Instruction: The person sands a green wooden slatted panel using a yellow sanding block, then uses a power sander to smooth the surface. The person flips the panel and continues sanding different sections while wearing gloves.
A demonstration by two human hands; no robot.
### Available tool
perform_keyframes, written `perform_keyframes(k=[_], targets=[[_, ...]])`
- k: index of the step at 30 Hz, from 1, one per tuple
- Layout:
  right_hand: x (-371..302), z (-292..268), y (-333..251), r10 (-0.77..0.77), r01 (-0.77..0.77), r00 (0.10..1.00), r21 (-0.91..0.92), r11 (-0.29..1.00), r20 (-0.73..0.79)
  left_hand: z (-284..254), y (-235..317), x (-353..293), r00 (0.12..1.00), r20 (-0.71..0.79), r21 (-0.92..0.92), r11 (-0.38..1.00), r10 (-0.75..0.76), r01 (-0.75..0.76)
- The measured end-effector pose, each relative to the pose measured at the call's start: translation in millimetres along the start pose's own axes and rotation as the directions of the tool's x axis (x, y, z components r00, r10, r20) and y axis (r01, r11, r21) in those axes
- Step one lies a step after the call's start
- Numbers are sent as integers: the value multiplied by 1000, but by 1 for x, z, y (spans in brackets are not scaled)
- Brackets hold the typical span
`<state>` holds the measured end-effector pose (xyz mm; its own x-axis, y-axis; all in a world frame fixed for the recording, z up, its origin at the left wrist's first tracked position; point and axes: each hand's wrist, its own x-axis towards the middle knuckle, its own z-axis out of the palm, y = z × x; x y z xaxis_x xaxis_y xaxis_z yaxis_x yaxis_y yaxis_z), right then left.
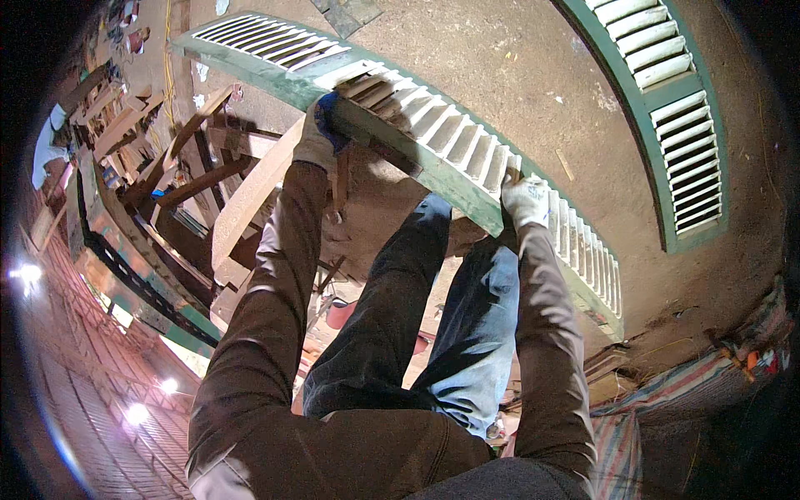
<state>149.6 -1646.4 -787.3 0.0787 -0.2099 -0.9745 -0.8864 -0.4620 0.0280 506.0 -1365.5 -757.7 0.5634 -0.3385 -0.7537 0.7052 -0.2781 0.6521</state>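
Observation:
A long louvered shutter (pixel 454 185) with a green frame and pale slats stretches across in front of me, from the far left to the near right. My left hand (pixel 319 137), in a white and blue glove, is closed on its near edge left of the middle; part of the fingers is hidden. Farther right, my right hand (pixel 527 202), in a white glove, grips the same near edge, with fingers over the slats. Some slats near my left hand look darker and uneven.
Another green louvered shutter (pixel 672 90) lies on the brown floor (pixel 517 58) at right. Beside my left forearm is a pale timber piece (pixel 254 196), with stacked wood and frames (pixel 154 179) beyond. Striped cloth (pixel 667 383) lies at the lower right. A person (pixel 52 146) is at far left.

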Motion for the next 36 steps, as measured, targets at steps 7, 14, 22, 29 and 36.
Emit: perform_keyframes(k=[7, 14, 22, 29, 36], targets=[[83, 33, -2, -26, 37, 986, 62, 997, -165, 20, 15, 15, 947, -320, -41, 998, 22, -37], [66, 12, -60, -274, 181, 918, -313, 932, -286, -20, 46, 24, 958, -276, -27, 997, -75, 70], [74, 18, -91, -135, 154, 949, 46, 987, -284, 2, 68, 15, 892, -273, -153, 931, -361, 330], [119, 92, -67, 38, 143, 936, 478, 867, -349, 51, 58, -6, 889, -184, -343, 875, -419, 341], [75, 34, -68, -89, 169, 956, 275, 946, -279, -67, 34, -13, 997, 78, -43, 999, 5, -2]])
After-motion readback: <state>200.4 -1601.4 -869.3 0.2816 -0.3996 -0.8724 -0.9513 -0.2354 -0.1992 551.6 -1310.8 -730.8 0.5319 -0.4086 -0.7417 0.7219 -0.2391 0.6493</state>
